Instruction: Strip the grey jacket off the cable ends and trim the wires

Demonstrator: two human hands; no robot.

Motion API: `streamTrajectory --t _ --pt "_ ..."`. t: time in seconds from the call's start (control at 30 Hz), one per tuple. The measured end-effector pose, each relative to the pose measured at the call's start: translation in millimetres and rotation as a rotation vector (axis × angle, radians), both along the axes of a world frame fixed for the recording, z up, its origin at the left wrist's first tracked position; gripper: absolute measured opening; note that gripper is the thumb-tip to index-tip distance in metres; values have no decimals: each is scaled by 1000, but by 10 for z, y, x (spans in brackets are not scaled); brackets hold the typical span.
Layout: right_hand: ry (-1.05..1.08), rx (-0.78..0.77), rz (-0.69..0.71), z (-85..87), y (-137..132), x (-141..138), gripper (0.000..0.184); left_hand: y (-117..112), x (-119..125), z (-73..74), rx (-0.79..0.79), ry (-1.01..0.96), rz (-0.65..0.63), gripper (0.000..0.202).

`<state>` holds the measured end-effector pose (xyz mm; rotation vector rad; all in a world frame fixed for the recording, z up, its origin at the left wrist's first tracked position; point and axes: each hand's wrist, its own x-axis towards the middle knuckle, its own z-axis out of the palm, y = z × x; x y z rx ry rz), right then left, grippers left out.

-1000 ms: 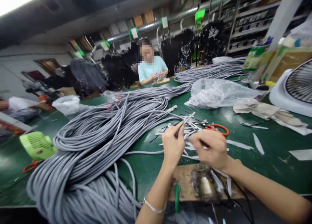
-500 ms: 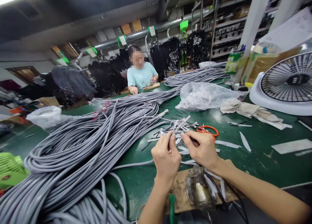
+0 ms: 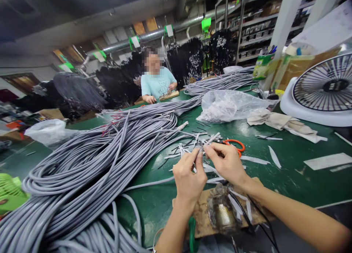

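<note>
Caution: the grey cable (image 3: 150, 182), entering from left of centre, could slip if the left pinch loosens; loose white scraps (image 3: 255, 160) could tangle at its end. The left hand (image 3: 189, 172), at centre, has thumb and forefinger clamped on the cable. The right hand (image 3: 227, 163) angles in from lower right, fingertips adjoining; its grip cannot be confirmed.

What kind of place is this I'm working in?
It looks like a cable workshop, probably: a big pile of grey cables lies on the long green table, with scattered offcuts beside it and metal shelves behind.
</note>
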<state>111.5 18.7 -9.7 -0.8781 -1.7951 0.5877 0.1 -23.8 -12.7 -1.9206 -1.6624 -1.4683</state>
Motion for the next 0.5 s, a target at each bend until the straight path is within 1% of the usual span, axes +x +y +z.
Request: streamTrajectory --t 0.03,0.07,0.1,0.17,0.2,0.23,0.27,0.3,0.37,0.43,0.5 --pt "-3 48 -9 -5 -32 -3 33 11 4 -10 -7 8 8 19" --pt "-11 131 -11 -11 -80 -13 31 28 5 -20 -23 10 23 20" --pt "-10 254 8 -19 -141 -30 29 49 2 -29 -56 10 41 20" --pt "-5 552 124 -36 -270 -73 30 97 -16 -42 -171 4 69 19" --pt "1 692 209 -43 -318 -92 33 118 -28 -42 -234 -5 75 20" --pt "-19 782 279 -47 -344 -103 35 133 -42 -38 -283 -26 79 22" --pt "-50 773 278 -50 -341 -105 35 140 -55 -28 -308 -55 84 23" --pt "-82 721 239 -50 -311 -95 33 138 -68 -15 -312 -84 91 23" --pt "-144 512 74 -44 -193 -52 28 118 -90 16 -279 -121 112 24" --pt "-176 324 -49 -38 -63 1 29 88 -106 42 -246 -121 113 24" --pt "-191 222 -75 -38 15 30 32 63 -116 59 -233 -118 94 24"
